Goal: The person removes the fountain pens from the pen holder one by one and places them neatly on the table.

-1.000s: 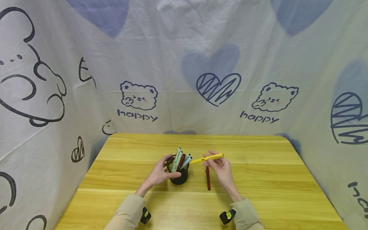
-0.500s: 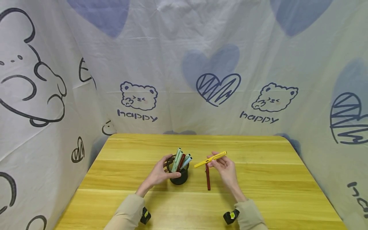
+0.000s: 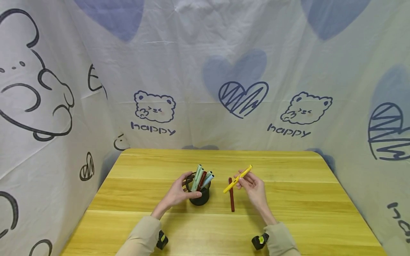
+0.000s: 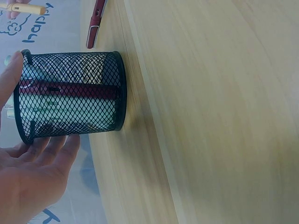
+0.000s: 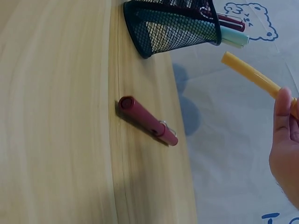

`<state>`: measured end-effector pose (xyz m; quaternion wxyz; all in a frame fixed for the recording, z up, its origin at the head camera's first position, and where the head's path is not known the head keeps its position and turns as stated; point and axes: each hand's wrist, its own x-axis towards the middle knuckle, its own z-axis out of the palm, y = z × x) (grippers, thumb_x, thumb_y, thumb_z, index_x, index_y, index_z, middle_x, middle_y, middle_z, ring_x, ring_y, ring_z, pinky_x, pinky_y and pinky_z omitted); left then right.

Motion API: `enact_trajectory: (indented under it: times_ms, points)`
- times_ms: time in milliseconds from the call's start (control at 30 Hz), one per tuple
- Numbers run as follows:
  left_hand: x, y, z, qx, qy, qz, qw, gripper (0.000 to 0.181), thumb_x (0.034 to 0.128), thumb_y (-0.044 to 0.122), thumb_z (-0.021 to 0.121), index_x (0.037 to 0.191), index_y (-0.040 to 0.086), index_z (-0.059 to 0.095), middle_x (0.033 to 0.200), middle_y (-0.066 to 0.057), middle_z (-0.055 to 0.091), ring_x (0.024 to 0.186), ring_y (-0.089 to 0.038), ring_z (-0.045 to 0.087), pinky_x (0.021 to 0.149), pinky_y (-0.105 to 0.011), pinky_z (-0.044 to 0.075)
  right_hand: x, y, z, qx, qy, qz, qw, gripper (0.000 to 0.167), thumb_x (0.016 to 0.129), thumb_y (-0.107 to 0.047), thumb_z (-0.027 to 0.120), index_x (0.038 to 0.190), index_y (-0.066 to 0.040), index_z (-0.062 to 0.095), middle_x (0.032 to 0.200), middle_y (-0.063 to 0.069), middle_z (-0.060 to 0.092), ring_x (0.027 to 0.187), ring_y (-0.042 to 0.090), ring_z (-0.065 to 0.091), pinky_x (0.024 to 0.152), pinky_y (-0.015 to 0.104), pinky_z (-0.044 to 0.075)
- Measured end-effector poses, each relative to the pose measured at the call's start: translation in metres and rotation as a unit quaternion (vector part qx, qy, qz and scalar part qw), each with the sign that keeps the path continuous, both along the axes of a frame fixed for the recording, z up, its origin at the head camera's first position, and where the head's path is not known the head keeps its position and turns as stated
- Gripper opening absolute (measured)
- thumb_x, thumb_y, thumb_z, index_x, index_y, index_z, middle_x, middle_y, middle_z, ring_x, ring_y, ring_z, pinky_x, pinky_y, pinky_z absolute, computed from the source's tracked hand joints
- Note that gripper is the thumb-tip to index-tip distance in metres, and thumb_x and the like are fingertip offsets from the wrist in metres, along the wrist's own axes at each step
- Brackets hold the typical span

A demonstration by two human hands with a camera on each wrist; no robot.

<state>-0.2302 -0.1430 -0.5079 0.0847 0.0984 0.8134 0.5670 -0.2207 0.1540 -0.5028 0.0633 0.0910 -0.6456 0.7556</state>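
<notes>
My left hand [image 3: 177,193] holds a black mesh pen holder [image 3: 200,200] near its rim, with the thumb on one side and the fingers on the other. Several pens stand in it: pale green pens [image 3: 197,179], a dark red pen [image 3: 202,180] and a light blue pen [image 3: 208,180]. To the right of the holder, my right hand [image 3: 255,191] pinches a yellow pen [image 3: 229,187] between thumb and fingers. This pen slants above the table, its lower end toward the left. Below it lies a second dark red pen [image 5: 147,119], its clip visible in the right wrist view.
The wooden table [image 3: 304,199] stretches out on both sides of the hands. A white printed cloth [image 3: 198,135] hangs behind it and along its sides. Each wrist wears a small black camera, such as the right wrist camera [image 3: 259,241].
The right hand has drawn the yellow pen away from the pen holder to the right. The pen has tilted more steeply. My left hand and the holder have stayed in place.
</notes>
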Motion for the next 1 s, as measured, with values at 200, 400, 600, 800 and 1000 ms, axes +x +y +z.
enact_trajectory:
  times_ms: [200, 400, 600, 800, 1000]
  points:
    - [0.0, 0.0, 0.0, 0.0, 0.0, 0.001, 1.0, 0.096, 0.0796, 0.023, 0.087, 0.156, 0.003, 0.032, 0.157, -0.018, 0.042, 0.144, -0.046, 0.04, 0.116, -0.06, 0.04, -0.002, 0.005, -0.001, 0.057, -0.009, -0.029, 0.9979, 0.036, 0.098, 0.001, 0.06, 0.131, 0.012, 0.055, 0.096, -0.004, 0.075, 0.079, 0.003, 0.068, 0.07, 0.02, 0.061]
    - [0.0, 0.0, 0.0, 0.002, -0.001, -0.001, 1.0, 0.096, 0.08, 0.023, 0.087, 0.156, 0.003, 0.032, 0.158, -0.018, 0.042, 0.144, -0.045, 0.04, 0.116, -0.061, 0.039, -0.004, 0.008, -0.003, 0.114, -0.015, -0.068, 0.991, 0.033, 0.096, -0.004, 0.066, 0.127, 0.007, 0.062, 0.104, 0.024, 0.072, 0.08, 0.002, 0.066, 0.071, 0.023, 0.061]
    - [0.0, 0.0, 0.001, -0.004, 0.001, -0.001, 1.0, 0.097, 0.0796, 0.023, 0.087, 0.156, 0.002, 0.032, 0.158, -0.018, 0.041, 0.144, -0.046, 0.04, 0.116, -0.06, 0.04, -0.005, 0.012, -0.004, 0.124, -0.035, -0.068, 0.9893, 0.032, 0.097, -0.002, 0.064, 0.128, 0.007, 0.062, 0.102, 0.024, 0.069, 0.077, 0.004, 0.068, 0.071, 0.026, 0.062]
    - [0.0, 0.0, 0.001, -0.005, 0.001, 0.0, 1.0, 0.097, 0.0797, 0.023, 0.087, 0.156, 0.002, 0.032, 0.158, -0.019, 0.041, 0.144, -0.046, 0.04, 0.116, -0.059, 0.041, -0.006, 0.015, -0.006, 0.156, -0.054, -0.074, 0.9835, 0.035, 0.098, -0.005, 0.063, 0.13, 0.007, 0.06, 0.107, 0.024, 0.067, 0.076, -0.002, 0.065, 0.07, 0.025, 0.061]
    - [0.0, 0.0, 0.001, -0.004, 0.0, 0.001, 1.0, 0.097, 0.0798, 0.023, 0.087, 0.156, 0.002, 0.031, 0.158, -0.018, 0.041, 0.144, -0.046, 0.04, 0.116, -0.059, 0.041, -0.009, 0.017, -0.009, 0.169, -0.066, -0.088, 0.9794, 0.038, 0.097, -0.009, 0.067, 0.132, 0.005, 0.06, 0.104, 0.02, 0.069, 0.076, 0.003, 0.063, 0.066, 0.026, 0.061]
